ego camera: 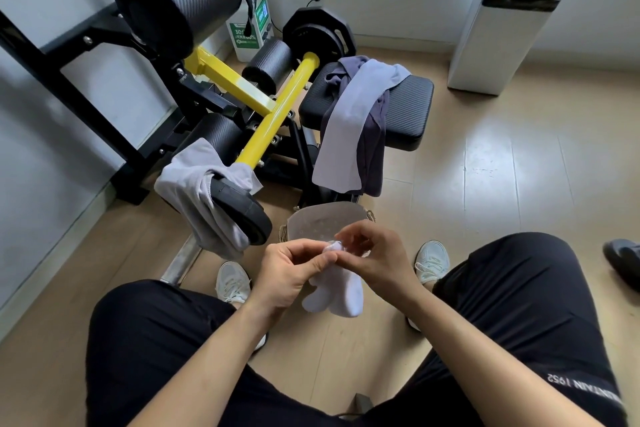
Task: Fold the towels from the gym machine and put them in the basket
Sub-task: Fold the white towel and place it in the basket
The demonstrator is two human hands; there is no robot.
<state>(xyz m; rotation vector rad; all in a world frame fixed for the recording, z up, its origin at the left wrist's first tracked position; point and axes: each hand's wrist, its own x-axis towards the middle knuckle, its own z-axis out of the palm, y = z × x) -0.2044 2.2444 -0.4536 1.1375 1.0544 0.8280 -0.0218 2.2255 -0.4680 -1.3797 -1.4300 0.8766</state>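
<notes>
Head view takes in the gym machine (221,87) first, filling the upper left, with its padded seat (408,114) to the right. Two towels are draped over that seat's left edge, a pale towel (349,128) lying on top of a dark towel (372,146), both hanging down past the front edge toward the floor. A grey towel (197,191) is slung over the weight plate (242,204) at the machine's lower left end. The basket (325,222) stands on the floor just below the seat, directly beyond the hands, with no folded towel that I can make out in it.

Smallest is the white cloth (334,291) in hand. The left hand (291,274) is clenched on its bunched top, thumb and fingers pinching it; the right hand (374,253) pinches the same top from the other side. Almost all of the cloth hangs below both grips, between the knees, short of the basket's near rim.

The likely trouble: both pinches sit close together on one small bunch, so the hanging part is free to twist and the fold could come out lopsided or fall open. If either pinch slips, I judge the cloth would drop to the floor before the basket, not into it
</notes>
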